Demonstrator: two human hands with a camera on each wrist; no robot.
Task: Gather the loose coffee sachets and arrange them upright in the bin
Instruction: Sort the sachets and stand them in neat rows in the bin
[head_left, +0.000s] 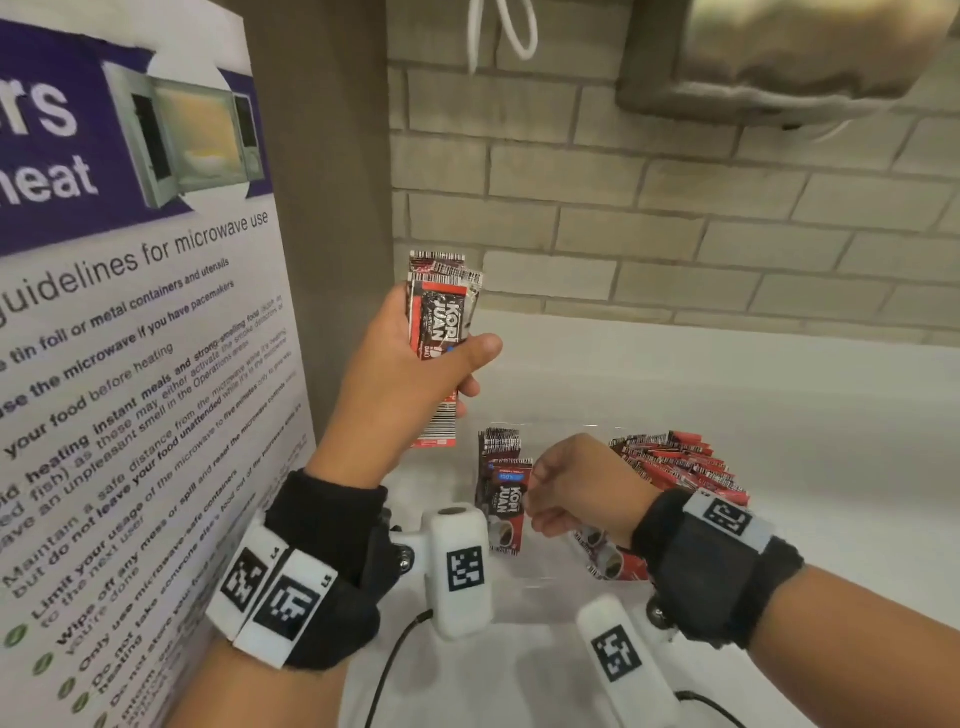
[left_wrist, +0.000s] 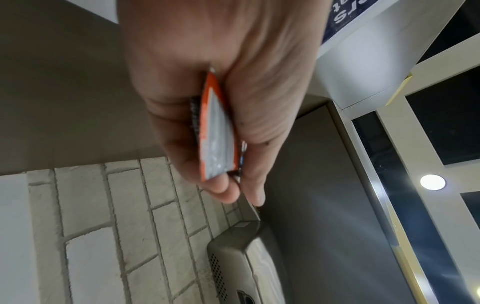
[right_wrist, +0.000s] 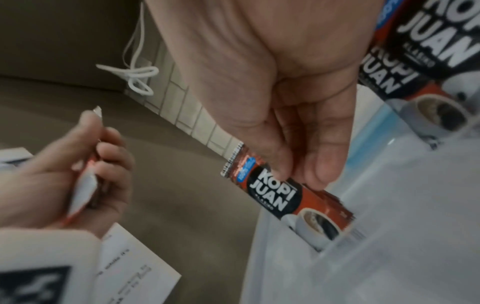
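Left grip (head_left: 410, 364) clasps sachet bundle (head_left: 441, 332), raised | right grip (head_left: 566, 488) pinches upright sachets (head_left: 506, 499) in bin (right_wrist: 389, 236)

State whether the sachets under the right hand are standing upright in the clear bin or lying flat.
Upright. The sachets under the right hand stand on end inside the clear bin, cup print down, barcode ends up, leaning slightly.

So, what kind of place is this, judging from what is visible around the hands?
Probably a shared pantry or break room at a workplace. A poster gives guidelines for microwave use, a clear bin on a white counter holds many coffee sachets, and a metal dispenser hangs on the brick wall.
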